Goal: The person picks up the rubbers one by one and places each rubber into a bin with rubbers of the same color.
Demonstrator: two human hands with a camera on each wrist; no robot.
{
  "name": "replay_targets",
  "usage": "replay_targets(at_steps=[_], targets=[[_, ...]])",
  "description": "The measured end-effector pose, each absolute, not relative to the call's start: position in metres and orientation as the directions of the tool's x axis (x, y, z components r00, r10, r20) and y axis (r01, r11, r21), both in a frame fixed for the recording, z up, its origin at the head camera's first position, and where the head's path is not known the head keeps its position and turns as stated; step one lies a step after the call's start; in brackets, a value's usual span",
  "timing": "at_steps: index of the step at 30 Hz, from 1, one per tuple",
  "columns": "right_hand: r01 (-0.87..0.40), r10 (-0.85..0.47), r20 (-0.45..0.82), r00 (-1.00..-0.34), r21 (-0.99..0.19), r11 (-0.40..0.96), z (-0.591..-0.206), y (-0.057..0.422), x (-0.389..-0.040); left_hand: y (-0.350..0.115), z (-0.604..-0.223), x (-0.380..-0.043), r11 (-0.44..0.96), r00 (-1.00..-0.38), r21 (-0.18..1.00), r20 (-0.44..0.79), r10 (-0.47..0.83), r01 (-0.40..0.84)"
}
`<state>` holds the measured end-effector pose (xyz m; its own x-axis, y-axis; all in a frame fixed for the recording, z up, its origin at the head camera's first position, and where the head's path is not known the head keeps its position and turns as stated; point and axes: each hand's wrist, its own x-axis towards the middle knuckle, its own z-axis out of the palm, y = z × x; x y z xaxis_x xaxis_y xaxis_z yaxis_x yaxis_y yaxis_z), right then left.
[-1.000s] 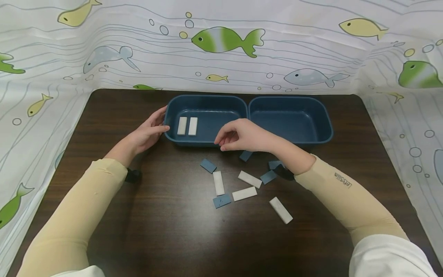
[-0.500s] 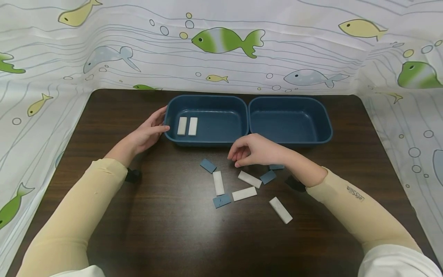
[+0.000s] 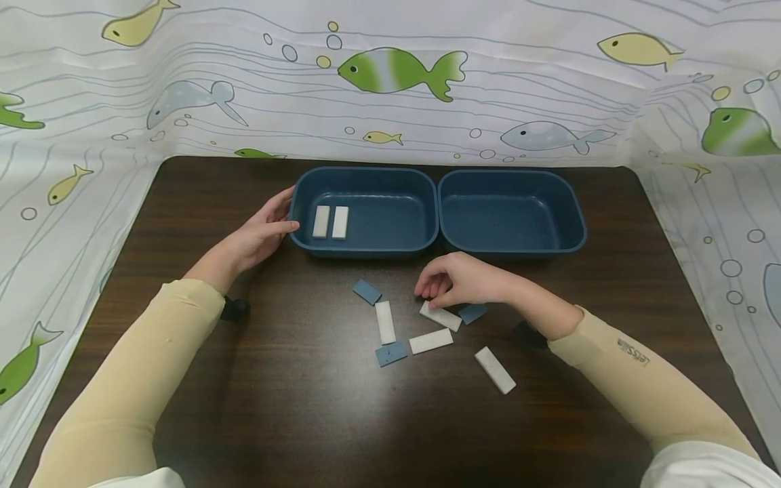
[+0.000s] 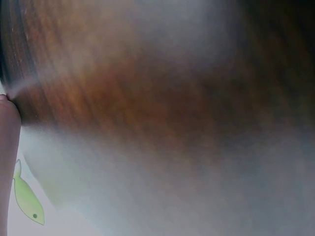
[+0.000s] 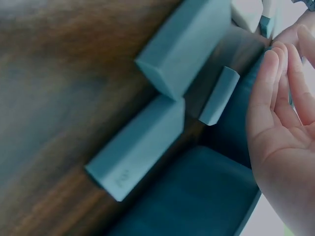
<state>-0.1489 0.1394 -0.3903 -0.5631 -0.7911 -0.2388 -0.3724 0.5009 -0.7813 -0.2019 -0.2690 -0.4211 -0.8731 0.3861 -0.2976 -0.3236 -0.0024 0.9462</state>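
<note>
Head view: my left hand (image 3: 264, 232) grips the left tray (image 3: 390, 224); my right hand (image 3: 462, 278), empty over a white block (image 3: 443, 318), might jostle the neighbouring blue block (image 3: 472, 314) by closing wide.

We cannot tell whether the right hand (image 3: 464, 279) touches the white block (image 3: 441, 316) beneath its thumb, nor read the blurred mark on the blue block (image 5: 140, 142). In our left wrist view the tabletop (image 4: 147, 88) blurs, and the edge crops the left hand (image 4: 8, 152).
</note>
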Motion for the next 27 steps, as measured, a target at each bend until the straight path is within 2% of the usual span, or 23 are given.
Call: replay_targets(at_steps=[15,27], targets=[[-0.395,-0.767,-0.264,-0.585,-0.733,0.554,-0.409,0.147,-0.143,-0.269,-0.421,-0.203,-0.004,-0.869,0.946,-0.297,0.395,-0.325],[-0.463,-0.768,-0.249,-0.590,-0.675,0.575,-0.410,0.146,-0.136,-0.270,-0.424,-0.204,0.002,-0.873,0.946,-0.300,0.386,-0.324]])
